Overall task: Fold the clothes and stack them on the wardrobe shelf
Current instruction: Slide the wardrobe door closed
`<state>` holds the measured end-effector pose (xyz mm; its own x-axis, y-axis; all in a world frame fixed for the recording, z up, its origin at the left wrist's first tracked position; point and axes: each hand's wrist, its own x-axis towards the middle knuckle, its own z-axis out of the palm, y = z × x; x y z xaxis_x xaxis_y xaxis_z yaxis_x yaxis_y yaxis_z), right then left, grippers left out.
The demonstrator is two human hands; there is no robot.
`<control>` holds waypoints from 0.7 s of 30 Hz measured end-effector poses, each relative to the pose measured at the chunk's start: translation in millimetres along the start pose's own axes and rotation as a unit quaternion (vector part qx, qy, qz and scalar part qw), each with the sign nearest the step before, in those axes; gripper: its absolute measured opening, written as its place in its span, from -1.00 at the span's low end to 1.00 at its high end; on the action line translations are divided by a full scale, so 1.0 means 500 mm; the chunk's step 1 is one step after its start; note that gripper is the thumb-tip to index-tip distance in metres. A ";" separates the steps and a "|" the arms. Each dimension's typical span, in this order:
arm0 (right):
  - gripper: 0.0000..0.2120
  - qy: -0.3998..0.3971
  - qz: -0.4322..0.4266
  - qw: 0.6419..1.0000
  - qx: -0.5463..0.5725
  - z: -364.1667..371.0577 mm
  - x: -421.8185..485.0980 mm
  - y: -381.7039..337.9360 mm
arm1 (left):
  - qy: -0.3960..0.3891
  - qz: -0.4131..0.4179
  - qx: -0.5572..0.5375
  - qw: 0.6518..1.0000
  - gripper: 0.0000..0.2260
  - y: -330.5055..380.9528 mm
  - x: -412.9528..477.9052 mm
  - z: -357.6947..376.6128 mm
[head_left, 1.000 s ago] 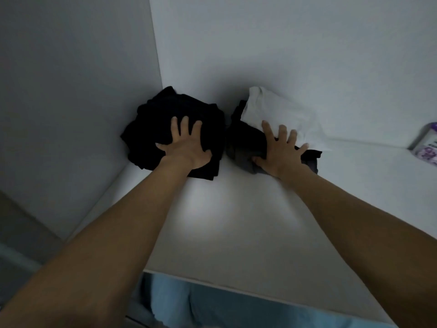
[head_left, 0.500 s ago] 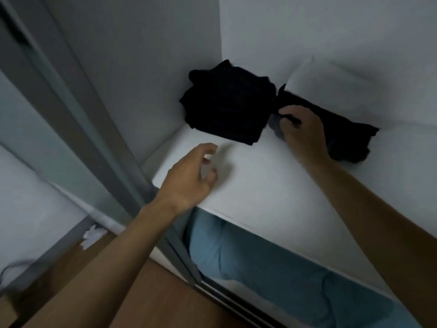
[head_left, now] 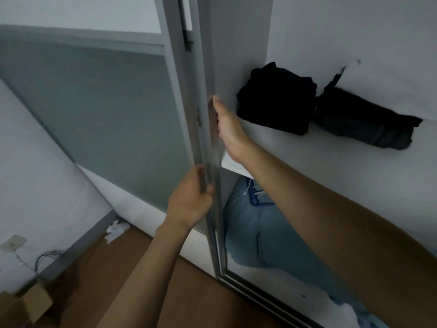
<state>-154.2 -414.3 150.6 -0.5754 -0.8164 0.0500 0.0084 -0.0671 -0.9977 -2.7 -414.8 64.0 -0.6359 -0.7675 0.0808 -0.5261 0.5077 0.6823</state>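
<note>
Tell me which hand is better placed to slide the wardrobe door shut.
Left, probably. The left hand grips the door edge from outside the wardrobe; the right hand also holds the edge, but its arm crosses the opening.

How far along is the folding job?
Done: the black pile and the dark pile sit folded, side by side, on the wardrobe shelf. In hand: the left hand and right hand both grip the sliding door. Left: probably only the door; whether the blue fabric below counts is unclear.

Fingers of right hand (head_left: 228,129) hidden behind door frame (head_left: 201,79), white garment (head_left: 383,93) blurred into wall (head_left: 354,29), cardboard box (head_left: 26,306) cropped
</note>
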 end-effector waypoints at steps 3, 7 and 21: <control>-0.28 0.000 0.003 1.000 -0.015 0.001 -0.002 0.001 | -0.014 -0.006 0.082 0.997 -0.60 -0.005 0.026 0.006; -0.31 0.035 -0.005 0.999 -0.015 -0.036 -0.027 0.009 | -0.046 0.038 0.156 0.986 -0.66 0.013 0.056 0.025; -0.49 0.162 -0.089 0.982 0.034 -0.297 -0.271 0.010 | -0.063 0.312 0.200 0.927 -0.56 0.219 -0.010 0.230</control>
<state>-197.3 -218.8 132.3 -0.8029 -0.5634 0.1949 -0.0679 -0.2384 -0.9688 -122.1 -310.6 54.9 -0.9340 -0.2375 0.2668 -0.1856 0.9608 0.2059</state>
